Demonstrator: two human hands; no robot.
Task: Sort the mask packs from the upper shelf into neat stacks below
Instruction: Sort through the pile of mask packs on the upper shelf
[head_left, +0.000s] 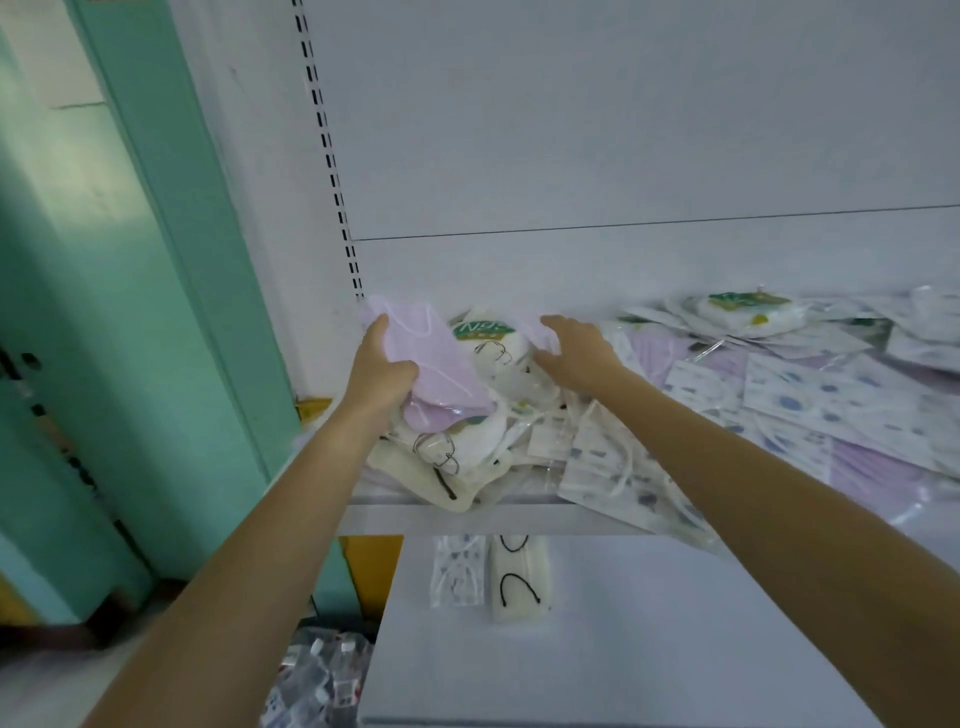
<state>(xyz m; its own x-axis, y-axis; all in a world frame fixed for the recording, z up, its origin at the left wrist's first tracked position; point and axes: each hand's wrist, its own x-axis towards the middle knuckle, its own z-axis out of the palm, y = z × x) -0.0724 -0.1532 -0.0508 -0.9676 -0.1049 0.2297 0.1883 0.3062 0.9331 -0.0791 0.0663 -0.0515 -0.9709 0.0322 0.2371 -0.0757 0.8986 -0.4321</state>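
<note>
A loose heap of mask packs (701, 395) covers the upper shelf (519, 517): lilac, white with a green label, cream with black ear loops, and blue-patterned ones. My left hand (382, 371) grips a lilac mask pack (431, 358) at the heap's left end, lifted clear of the pile. My right hand (574, 348) reaches into the heap just right of a white green-labelled pack (493, 345), fingers bent down onto the packs; what they touch is hidden. On the lower shelf (649, 623) lie a blue-patterned pack (457, 571) and a cream pack (519, 582), side by side.
The white back panel (623, 130) rises behind the shelf, with a slotted upright (332, 171) at its left. A green wall (156, 260) stands to the left. Packaged goods (322, 680) lie low by the floor. Some packs overhang the upper shelf's front edge.
</note>
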